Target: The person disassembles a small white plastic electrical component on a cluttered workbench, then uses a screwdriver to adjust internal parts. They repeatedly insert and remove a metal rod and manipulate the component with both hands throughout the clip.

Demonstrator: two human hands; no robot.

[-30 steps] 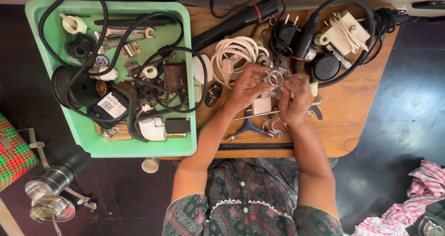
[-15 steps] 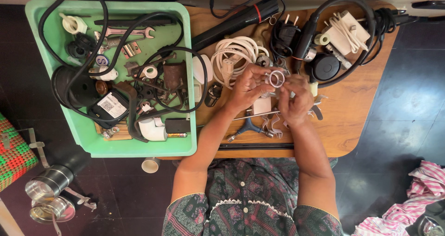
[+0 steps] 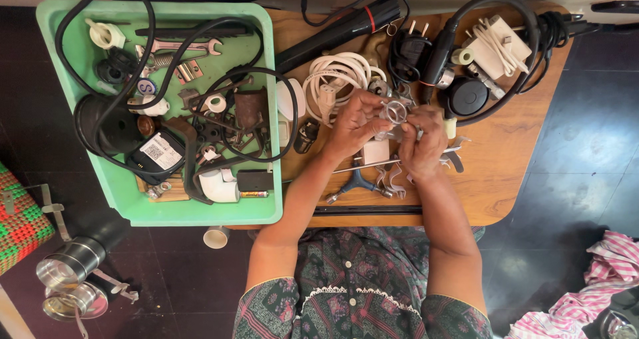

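Both hands meet over the middle of a small wooden table (image 3: 506, 179). My left hand (image 3: 353, 123) and my right hand (image 3: 426, 139) pinch a small round metal ring-shaped part (image 3: 395, 111) between their fingertips, a little above the table. Under the hands lie a small white block (image 3: 375, 151), a thin metal rod and some metal clips (image 3: 393, 179). A coiled white cable (image 3: 336, 79) lies just behind my left hand.
A green plastic tray (image 3: 126, 202) at left holds black cables, a spanner, a white pipe elbow and several small parts. A black torch (image 3: 346, 26), black plugs, a white adapter (image 3: 496, 46) and a round black device crowd the table's back. Metal pots sit on the dark floor at lower left.
The hands have turned the ring-shaped part slightly and lifted it a bit toward the table's back. The arms have hardly moved.
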